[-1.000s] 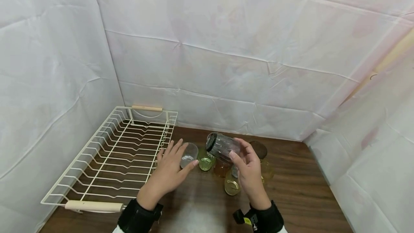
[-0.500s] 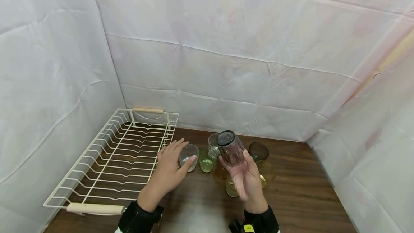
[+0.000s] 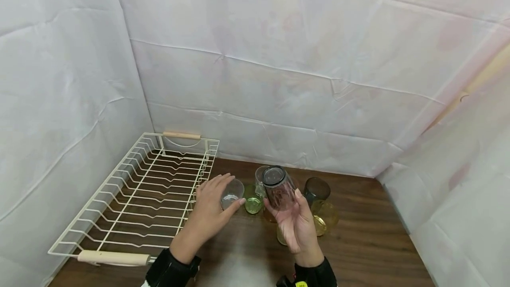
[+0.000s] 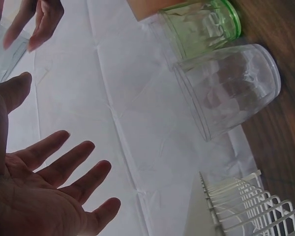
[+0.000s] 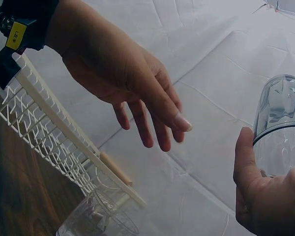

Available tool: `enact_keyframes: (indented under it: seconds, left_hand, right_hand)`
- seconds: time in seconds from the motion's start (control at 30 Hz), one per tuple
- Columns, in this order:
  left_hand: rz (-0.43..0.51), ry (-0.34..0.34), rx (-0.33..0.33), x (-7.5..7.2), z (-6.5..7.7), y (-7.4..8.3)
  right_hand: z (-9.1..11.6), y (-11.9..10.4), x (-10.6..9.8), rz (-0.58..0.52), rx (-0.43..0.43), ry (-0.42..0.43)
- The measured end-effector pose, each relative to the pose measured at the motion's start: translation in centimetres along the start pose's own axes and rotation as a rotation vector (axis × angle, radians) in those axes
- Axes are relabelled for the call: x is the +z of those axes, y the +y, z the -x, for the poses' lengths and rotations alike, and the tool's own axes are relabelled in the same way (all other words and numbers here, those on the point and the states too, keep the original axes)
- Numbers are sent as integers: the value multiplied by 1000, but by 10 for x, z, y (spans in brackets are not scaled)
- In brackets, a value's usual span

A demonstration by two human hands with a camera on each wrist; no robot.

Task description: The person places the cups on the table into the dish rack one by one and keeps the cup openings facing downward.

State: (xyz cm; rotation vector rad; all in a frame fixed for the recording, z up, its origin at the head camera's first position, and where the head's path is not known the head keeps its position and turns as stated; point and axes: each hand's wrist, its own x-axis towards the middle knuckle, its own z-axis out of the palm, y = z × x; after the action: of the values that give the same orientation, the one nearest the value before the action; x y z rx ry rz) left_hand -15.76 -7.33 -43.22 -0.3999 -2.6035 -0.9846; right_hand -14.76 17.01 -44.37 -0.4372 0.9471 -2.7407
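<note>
My right hand (image 3: 296, 229) grips a grey tinted drinking glass (image 3: 280, 191) by its side, lifted above the other glasses. One round end of it faces up toward the head camera, slightly tilted. Fingers relaxed and spread, my left hand (image 3: 209, 205) hovers beside a clear glass (image 3: 232, 193) near the rack; in the left wrist view that hand (image 4: 54, 182) holds nothing and stays apart from the clear glass (image 4: 231, 91). To the right of the clear glass is a green glass (image 3: 253, 203). The right wrist view shows the grey glass (image 5: 280, 108) cut off at the edge.
A cream wire dish rack (image 3: 131, 198) with wooden handles (image 3: 113, 257) stands at left. Behind the held glass are another clear glass (image 3: 260, 180) and a dark glass (image 3: 317, 188). Yellow glasses (image 3: 326, 216) stand at right; an amber one is mostly hidden. White sheeting (image 3: 279, 79) encloses the table.
My right hand has turned the grey glass from lying sideways to nearly vertical, then moved it slightly left. My left hand has barely moved.
</note>
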Motion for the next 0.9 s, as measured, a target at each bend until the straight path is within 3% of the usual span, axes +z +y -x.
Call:
enact_keyframes:
  seconds: [0.33,0.6,0.77,0.9]
  left_hand:
    - [57,58,66,-7,-4,9]
    - [157,10,205,-19,-10,45]
    - [244,-78,130,-28,-12,73]
    - [284,-101,52,-30,-13,85]
  right_hand:
    - [-1,2,-2,-10,13,15]
    - [-2,9,-3,-35,29,-69]
    - [-1,17,1,-49,18,-79]
    - [-1,21,4,-79,41,-102]
